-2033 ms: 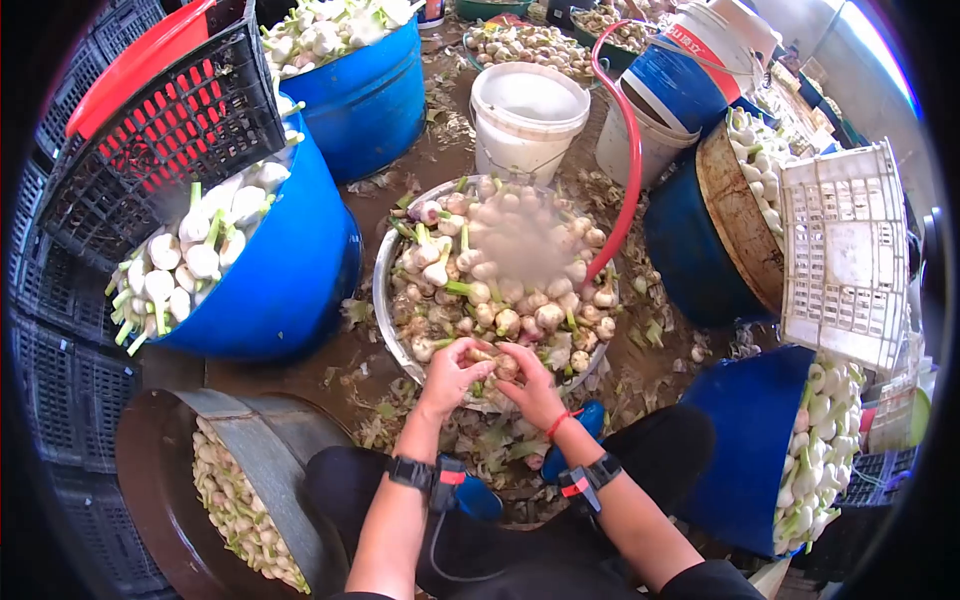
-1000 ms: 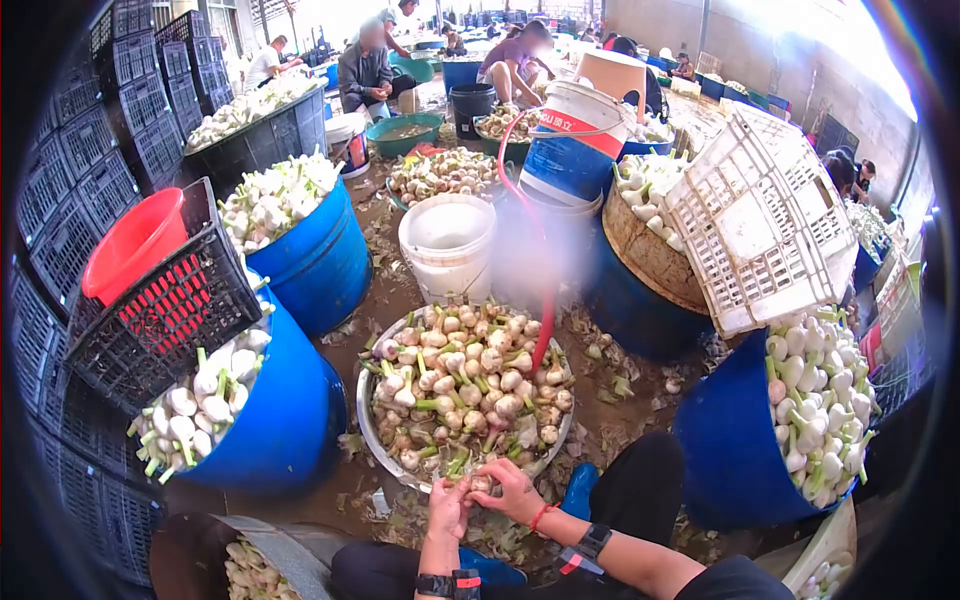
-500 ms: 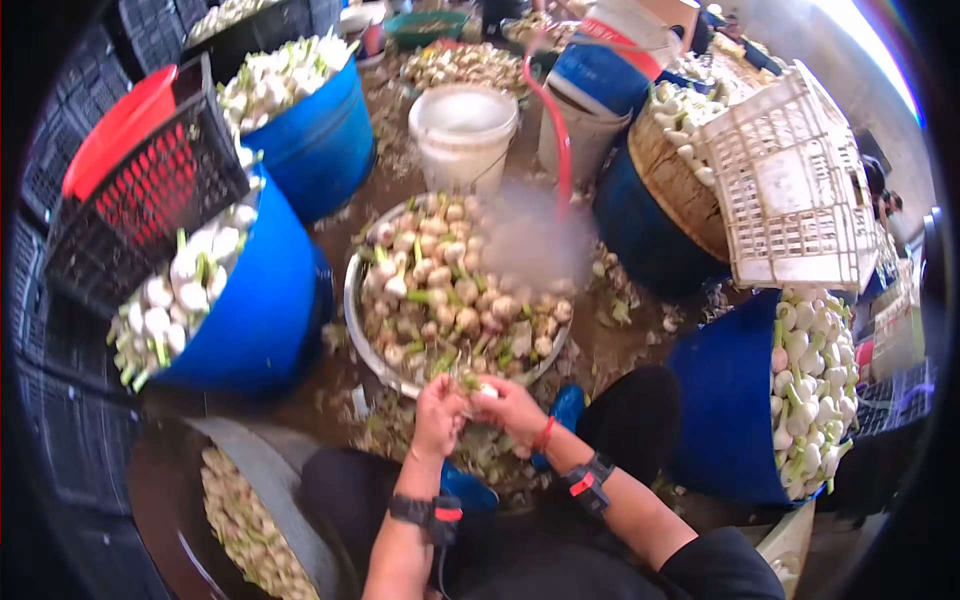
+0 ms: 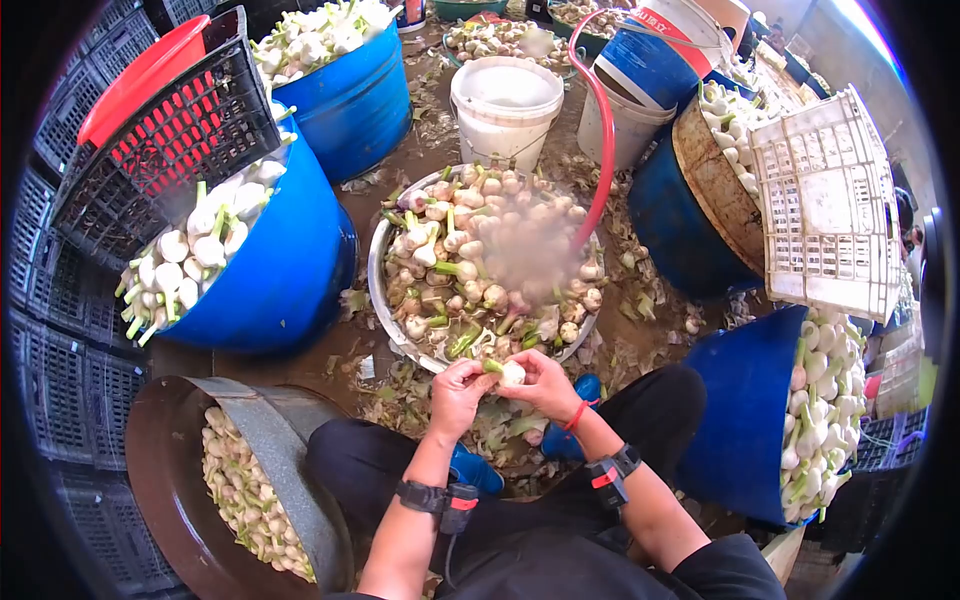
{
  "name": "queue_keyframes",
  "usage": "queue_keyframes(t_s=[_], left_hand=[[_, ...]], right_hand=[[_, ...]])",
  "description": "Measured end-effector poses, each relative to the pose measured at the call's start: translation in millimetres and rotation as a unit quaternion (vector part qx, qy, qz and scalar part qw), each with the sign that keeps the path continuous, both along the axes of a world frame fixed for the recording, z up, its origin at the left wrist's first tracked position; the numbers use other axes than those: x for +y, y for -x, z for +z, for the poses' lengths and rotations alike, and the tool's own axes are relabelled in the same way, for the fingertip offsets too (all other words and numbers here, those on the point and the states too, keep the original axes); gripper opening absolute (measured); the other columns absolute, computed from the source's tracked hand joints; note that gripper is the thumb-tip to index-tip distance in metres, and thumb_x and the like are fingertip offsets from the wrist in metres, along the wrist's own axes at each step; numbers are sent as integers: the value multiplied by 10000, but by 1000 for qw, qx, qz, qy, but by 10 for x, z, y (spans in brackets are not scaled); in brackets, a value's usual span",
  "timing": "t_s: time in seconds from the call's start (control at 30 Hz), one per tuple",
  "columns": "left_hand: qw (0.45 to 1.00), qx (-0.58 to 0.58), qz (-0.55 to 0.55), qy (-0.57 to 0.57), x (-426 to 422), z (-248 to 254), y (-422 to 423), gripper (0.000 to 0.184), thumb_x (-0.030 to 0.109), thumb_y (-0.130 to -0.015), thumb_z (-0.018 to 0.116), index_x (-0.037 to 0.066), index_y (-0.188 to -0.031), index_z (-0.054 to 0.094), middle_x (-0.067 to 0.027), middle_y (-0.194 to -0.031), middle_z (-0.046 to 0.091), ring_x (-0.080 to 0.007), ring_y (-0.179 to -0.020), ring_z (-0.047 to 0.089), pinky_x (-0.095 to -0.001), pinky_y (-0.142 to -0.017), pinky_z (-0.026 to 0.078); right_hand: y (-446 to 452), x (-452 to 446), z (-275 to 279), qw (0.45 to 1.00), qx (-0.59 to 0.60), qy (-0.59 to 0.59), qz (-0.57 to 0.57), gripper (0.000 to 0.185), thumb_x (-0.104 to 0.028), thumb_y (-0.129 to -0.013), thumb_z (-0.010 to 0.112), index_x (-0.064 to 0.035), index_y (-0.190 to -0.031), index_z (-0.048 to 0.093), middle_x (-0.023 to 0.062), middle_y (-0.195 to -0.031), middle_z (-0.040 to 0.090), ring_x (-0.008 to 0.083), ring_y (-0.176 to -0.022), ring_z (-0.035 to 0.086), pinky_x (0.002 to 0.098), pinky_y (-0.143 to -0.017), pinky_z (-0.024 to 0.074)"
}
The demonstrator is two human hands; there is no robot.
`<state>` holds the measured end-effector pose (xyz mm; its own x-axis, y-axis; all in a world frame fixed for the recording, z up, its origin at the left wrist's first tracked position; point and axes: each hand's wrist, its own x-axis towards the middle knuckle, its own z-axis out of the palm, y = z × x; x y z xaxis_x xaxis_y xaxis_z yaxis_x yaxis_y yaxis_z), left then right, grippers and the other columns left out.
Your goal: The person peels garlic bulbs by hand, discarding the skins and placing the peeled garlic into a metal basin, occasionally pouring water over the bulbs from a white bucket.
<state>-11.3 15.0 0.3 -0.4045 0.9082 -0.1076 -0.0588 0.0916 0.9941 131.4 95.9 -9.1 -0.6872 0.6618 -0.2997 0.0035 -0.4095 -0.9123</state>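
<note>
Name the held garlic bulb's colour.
The garlic bulb is white, seen best in the head view.

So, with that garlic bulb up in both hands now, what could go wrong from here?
The garlic bulb sits at the fingertips of the left hand and right hand, so it could slip into the leafy scraps below. The black crate is tilted with the red tub in it, so that tub might slide. Haze over part of the metal basin could hide flawed bulbs.
</note>
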Motion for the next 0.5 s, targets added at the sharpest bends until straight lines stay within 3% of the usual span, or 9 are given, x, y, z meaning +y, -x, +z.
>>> queue_keyframes(t_s=[0.03,0.1,0.17,0.27,0.37,0.43,0.5], left_hand=[[994,-111,-23,-1,-10,-15,19,107,57,-760,657,-25,-825,637,-12,-758,569,-85,-638,542,-207,-577,443],[992,-115,-45,5,-5,29,29,101,55,-784,634,-25,-846,634,-30,-790,588,-61,-618,530,-195,-567,436],[961,-274,-29,2,14,92,-14,109,62,-804,609,-21,-874,621,-43,-809,610,-71,-628,553,-195,-579,459],[936,-352,-1,1,97,191,-99,99,70,-819,587,-6,-882,600,-39,-794,622,-75,-620,560,-193,-565,466],[927,-374,13,6,159,133,-174,111,74,-842,550,-10,-901,590,-47,-804,619,-78,-627,562,-193,-567,463],[948,-317,17,31,190,69,-171,116,70,-852,527,-14,-910,581,-50,-801,613,-82,-627,562,-196,-571,465],[939,-339,55,13,248,46,-205,111,65,-851,525,-10,-914,576,-38,-796,604,-80,-629,555,-193,-565,463]], right_hand=[[-38,19,-3,1000,-1,0,2,395,-35,-704,714,-2,-1032,497,41,-929,574,98,-814,568,236,-695,483],[-63,43,137,998,8,57,38,381,-40,-715,705,-11,-1042,511,33,-923,583,86,-800,565,226,-673,478],[-77,79,168,997,19,68,32,372,-46,-724,698,-13,-1046,514,30,-922,586,82,-795,565,219,-662,472],[-118,83,207,994,40,101,18,365,-61,-738,689,-15,-1056,515,23,-916,588,77,-793,564,207,-646,462],[-162,53,157,991,63,115,-6,367,-66,-737,690,-20,-1051,506,23,-918,581,78,-803,561,204,-647,459],[-128,28,107,991,78,104,-19,369,-63,-730,694,-25,-1040,497,28,-924,576,79,-811,558,206,-653,460],[-64,-46,101,987,90,56,-122,368,-51,-718,698,-38,-1006,471,43,-952,561,87,-815,553,213,-670,465]])
